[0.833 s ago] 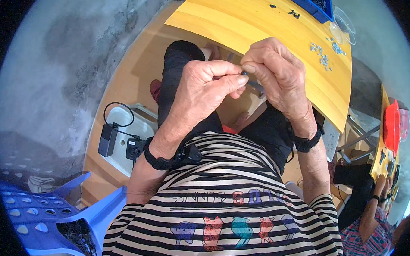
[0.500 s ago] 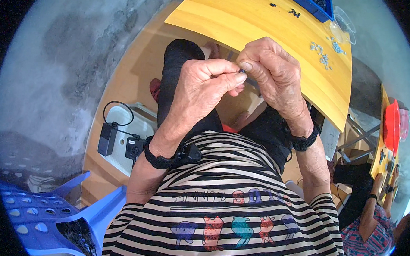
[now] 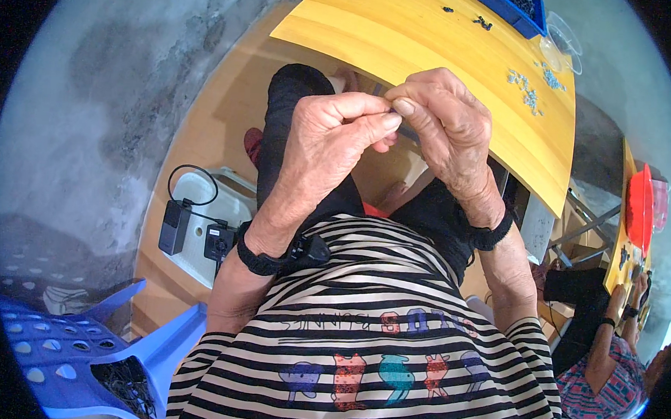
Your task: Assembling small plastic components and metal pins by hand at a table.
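My left hand [image 3: 332,133] and my right hand [image 3: 448,124] meet above my lap, just off the near edge of the yellow table [image 3: 405,39]. Both pinch at one small dark piece [image 3: 393,111], which the fingertips mostly cover; its kind does not show. Small pale-blue pieces [image 3: 530,94] lie scattered on the table's right part. A few small black pieces [image 3: 482,22] lie farther back, close to a blue bin [image 3: 513,14] of dark parts. A clear plastic cup [image 3: 563,43] lies beside that bin.
At the lower left stands a blue plastic chair [image 3: 62,354] with dark strands on it. A white tray [image 3: 197,236] with a black cabled device [image 3: 174,227] is by my left forearm. On the right, another person [image 3: 607,375] works at a second table with a red basin [image 3: 639,206].
My right hand has dropped slightly and its wrist has shifted a little. Both hands keep their pinch together. The other person's arms have moved slightly.
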Tool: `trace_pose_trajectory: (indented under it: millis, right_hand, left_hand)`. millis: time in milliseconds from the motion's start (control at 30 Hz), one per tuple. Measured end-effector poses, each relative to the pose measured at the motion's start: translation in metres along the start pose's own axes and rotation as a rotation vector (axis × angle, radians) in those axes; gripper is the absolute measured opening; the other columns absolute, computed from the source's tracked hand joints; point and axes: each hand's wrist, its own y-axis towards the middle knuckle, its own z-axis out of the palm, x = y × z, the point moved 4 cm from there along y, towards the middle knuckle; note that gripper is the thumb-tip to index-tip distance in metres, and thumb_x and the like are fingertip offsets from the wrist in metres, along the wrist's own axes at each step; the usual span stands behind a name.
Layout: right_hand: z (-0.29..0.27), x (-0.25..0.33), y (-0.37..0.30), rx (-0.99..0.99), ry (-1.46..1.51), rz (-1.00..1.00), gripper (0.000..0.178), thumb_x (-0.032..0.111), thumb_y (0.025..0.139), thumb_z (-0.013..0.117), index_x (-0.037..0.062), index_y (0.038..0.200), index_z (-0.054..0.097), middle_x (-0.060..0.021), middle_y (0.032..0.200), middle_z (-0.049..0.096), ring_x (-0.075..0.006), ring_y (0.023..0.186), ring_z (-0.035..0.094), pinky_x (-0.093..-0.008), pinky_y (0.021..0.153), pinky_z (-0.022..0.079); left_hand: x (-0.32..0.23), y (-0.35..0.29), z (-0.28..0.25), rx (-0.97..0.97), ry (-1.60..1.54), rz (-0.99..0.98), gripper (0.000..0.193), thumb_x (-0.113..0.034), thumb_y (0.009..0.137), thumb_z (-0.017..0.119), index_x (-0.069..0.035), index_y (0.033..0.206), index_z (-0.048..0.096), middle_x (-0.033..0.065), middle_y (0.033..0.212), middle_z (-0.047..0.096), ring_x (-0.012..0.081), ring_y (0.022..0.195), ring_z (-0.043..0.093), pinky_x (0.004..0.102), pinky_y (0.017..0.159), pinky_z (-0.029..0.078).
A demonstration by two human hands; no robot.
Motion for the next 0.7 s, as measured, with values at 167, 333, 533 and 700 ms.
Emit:
trace_pose_trajectory:
  millis: [167, 333, 533, 700]
  right_hand:
    - [0.000, -0.003, -0.009, -0.002, 0.042, 0.115, 0.019, 0.009, 0.081, 0.066, 0.0023, 0.099, 0.065, -0.0105, 0.082, 0.062, -0.0238, 0.075, 0.062, -0.0309, 0.065, 0.051]
    - [-0.003, 0.007, -0.013, 0.037, 0.040, 0.096, 0.031, 0.013, 0.078, 0.070, 0.0027, 0.106, 0.062, -0.0108, 0.087, 0.062, -0.0234, 0.075, 0.062, -0.0300, 0.064, 0.051]
    - [-0.002, 0.012, -0.011, 0.003, -0.108, 0.029, 0.038, 0.016, 0.070, 0.075, 0.0036, 0.104, 0.062, -0.0104, 0.086, 0.062, -0.0235, 0.074, 0.062, -0.0304, 0.062, 0.051]
    - [-0.004, 0.014, -0.010, -0.009, -0.219, -0.118, 0.034, 0.014, 0.069, 0.075, 0.0031, 0.099, 0.063, -0.0096, 0.085, 0.063, -0.0229, 0.074, 0.064, -0.0302, 0.062, 0.053]
  left_hand:
    - [-0.007, 0.000, 0.000, -0.040, 0.014, 0.000, 0.014, -0.009, 0.083, 0.066, 0.004, 0.087, 0.068, 0.0058, 0.068, 0.065, 0.0082, 0.062, 0.060, 0.0206, 0.057, 0.048]
    - [-0.012, -0.001, -0.001, -0.034, 0.084, -0.005, 0.011, -0.006, 0.082, 0.067, 0.003, 0.088, 0.069, 0.0054, 0.069, 0.064, 0.0092, 0.062, 0.059, 0.0218, 0.058, 0.048]
    - [-0.010, 0.002, -0.006, 0.017, 0.147, 0.032, 0.010, -0.005, 0.080, 0.067, 0.003, 0.085, 0.069, 0.0033, 0.074, 0.064, 0.0091, 0.069, 0.059, 0.0208, 0.063, 0.046]
    - [-0.008, 0.003, -0.005, 0.076, 0.006, 0.031, 0.009, -0.003, 0.080, 0.066, 0.004, 0.085, 0.069, 0.0046, 0.081, 0.064, 0.0097, 0.076, 0.059, 0.0205, 0.067, 0.045]
